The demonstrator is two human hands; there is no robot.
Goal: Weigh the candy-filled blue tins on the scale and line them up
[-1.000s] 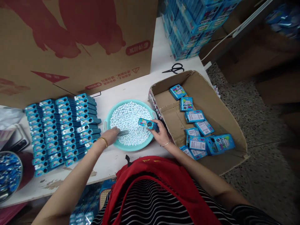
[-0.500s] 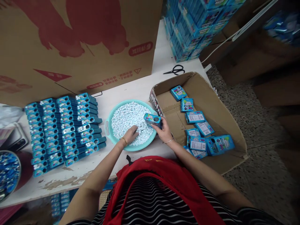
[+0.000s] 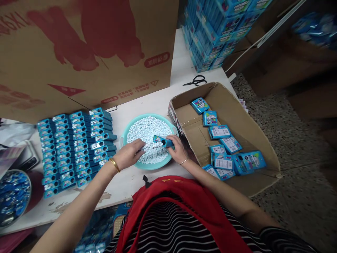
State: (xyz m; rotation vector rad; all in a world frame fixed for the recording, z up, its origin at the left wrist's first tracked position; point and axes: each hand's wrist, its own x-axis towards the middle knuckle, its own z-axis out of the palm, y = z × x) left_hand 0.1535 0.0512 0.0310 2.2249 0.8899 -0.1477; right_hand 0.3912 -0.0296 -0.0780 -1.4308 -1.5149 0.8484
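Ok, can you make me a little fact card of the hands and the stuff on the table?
Left grip: at the left side of a blue-green bowl; can't tell if it holds anything
Right grip: holding a small blue box over the bowl
In the bowl: lots of white balls
Left side: more blue boxes, lined up
Right side: open cardboard box, blue packs inside
Beyond that: scissors

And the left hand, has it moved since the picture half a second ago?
Yes: leftward, judged against the turquoise basin. The left hand was well inside, over the white pellets; now it crosses the basin's left rim.
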